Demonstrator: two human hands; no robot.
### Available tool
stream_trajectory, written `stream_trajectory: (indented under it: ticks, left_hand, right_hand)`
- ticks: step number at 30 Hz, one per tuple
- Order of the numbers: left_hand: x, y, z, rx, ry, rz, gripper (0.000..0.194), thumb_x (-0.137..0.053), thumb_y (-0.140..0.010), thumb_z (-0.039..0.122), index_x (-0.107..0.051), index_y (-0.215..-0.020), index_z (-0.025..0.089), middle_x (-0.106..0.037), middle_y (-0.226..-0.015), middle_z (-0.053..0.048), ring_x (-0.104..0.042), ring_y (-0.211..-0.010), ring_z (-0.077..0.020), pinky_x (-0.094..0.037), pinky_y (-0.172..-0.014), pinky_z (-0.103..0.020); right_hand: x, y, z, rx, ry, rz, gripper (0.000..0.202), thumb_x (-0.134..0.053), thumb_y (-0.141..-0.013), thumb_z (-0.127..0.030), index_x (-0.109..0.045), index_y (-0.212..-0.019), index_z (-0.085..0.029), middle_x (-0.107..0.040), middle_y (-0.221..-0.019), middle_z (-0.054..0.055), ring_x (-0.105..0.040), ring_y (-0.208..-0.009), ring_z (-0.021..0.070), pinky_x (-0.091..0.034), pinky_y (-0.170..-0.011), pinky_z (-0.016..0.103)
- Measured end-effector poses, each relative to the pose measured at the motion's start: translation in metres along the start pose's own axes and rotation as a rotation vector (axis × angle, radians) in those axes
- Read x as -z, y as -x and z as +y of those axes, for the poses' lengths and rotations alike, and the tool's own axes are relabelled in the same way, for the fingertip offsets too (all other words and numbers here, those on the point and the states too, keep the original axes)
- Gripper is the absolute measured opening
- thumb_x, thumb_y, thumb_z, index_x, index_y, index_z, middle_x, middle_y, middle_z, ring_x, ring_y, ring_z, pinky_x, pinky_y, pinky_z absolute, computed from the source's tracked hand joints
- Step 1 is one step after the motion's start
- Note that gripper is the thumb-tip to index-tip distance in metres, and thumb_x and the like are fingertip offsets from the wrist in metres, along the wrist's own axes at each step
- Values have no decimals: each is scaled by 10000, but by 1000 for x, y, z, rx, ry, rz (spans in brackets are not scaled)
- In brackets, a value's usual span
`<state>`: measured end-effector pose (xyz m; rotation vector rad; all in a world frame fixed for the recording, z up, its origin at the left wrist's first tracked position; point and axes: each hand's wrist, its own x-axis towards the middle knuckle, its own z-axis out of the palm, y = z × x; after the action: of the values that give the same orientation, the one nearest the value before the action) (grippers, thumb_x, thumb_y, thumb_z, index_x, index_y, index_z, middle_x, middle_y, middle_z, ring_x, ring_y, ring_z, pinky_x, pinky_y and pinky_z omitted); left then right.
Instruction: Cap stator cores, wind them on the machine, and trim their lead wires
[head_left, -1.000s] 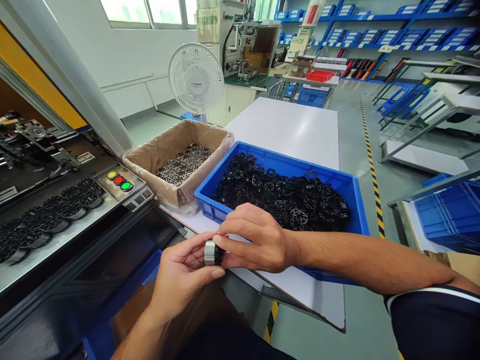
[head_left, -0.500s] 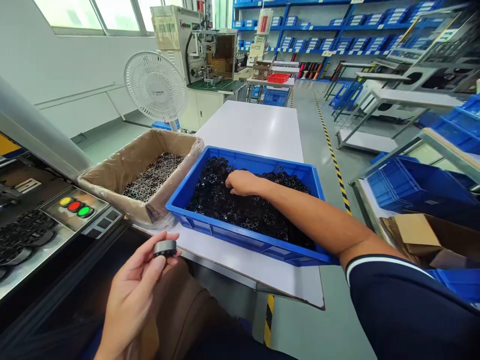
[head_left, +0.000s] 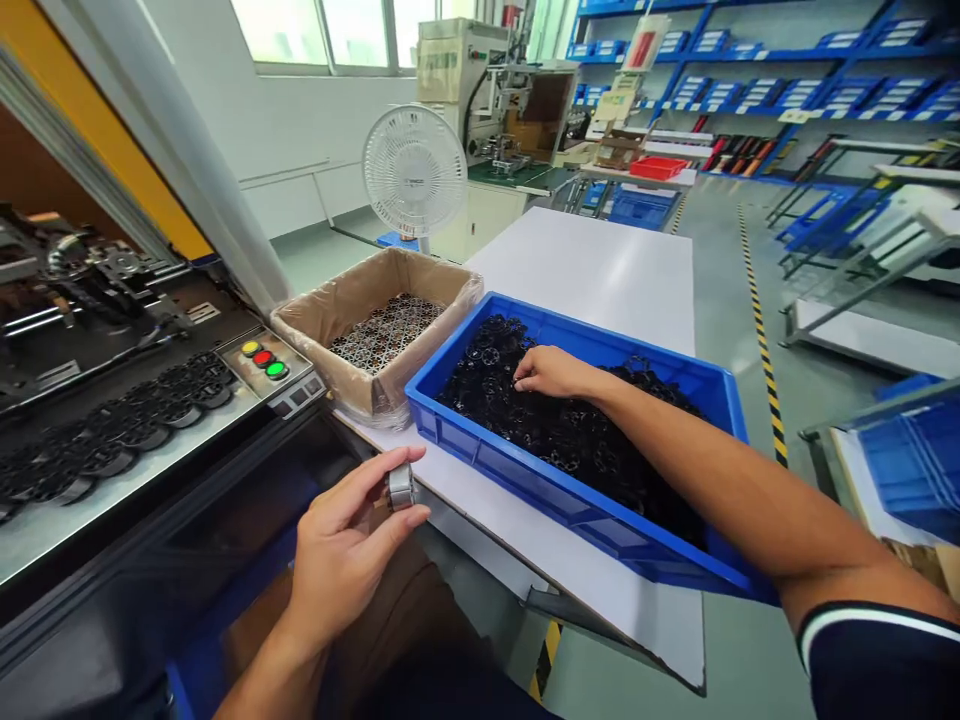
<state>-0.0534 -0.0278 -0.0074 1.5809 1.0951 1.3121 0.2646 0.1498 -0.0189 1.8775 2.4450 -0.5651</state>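
Left hand (head_left: pixel 337 545): thumb below, fingers above, pinching a small silver-grey ringed part (head_left: pixel 401 486) by its edges; part held clear, just short of the near wall of a blue bin (head_left: pixel 510 462). Right hand (head_left: pixel 555 373): reached in over that bin's near side, fingers curled down at a heap of black wheel-like pieces (head_left: pixel 487 375); cannot tell whether the fingertips have hold of one. Pieces spread all round the right hand, to its left and under the forearm. Beyond the left hand, and left of the right: a cardboard box (head_left: pixel 330 372) wrapped in clear plastic, layer of ring-shaped metal pieces (head_left: pixel 390 330) packed flat inside. Box just beside the bin, both on a white-topped table (head_left: pixel 600 262) that stretches away past the right hand. Left of the left hand, well apart from it: machine ledge bearing rows of black round pieces (head_left: pixel 142 425), some with silvery sides; button panel (head_left: pixel 264 362) at the ledge's far end, yellow, red and green. White fan (head_left: pixel 415 170) farther off, behind the box.
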Motion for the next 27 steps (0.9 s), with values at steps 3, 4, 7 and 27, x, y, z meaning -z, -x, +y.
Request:
stream_trajectory:
  ticks: [3, 4, 7, 27]
  left_hand:
    - [-1, -2, 3, 44, 140, -4, 416, -795, -793, 158, -723, -1181, 291, -766, -1142, -10, -739, -828, -117, -599, -798, -172]
    - [-2, -3, 3, 61, 179, -6, 408, -788, -797, 150, -726, -1178, 282, -764, -1147, -18, -738, -803, -110, -601, -790, -170]
    - [-2, -4, 6, 106, 253, 2, 405, -794, -779, 115, -739, -1159, 245, -763, -1148, -48, -734, -798, -104, -597, -783, -156]
    - [-30, -12, 17, 203, 533, -74, 498, -873, -550, -35, -800, -965, 231, -807, -837, -5, -769, -746, -156, -595, -656, -122]
  right_hand:
    - [-1, 2, -9, 9, -132, 134, 191, -683, -814, -205, -797, -961, -165, -777, -849, 39, -694, -777, 172, -503, -716, 253]
    - [-1, 2, -12, 3, -174, 171, 194, -704, -785, -197, -795, -951, -152, -771, -817, 41, -687, -743, 171, -506, -693, 255]
    - [1, 7, -25, -12, -294, 266, 193, -751, -724, -197, -784, -891, -106, -747, -733, 50, -669, -664, 179, -520, -636, 274]
    - [-24, 113, -129, 1013, -543, 624, 215, -621, -876, -89, -614, -1089, -116, -649, -983, 128, -627, -922, 187, -584, -815, 353]
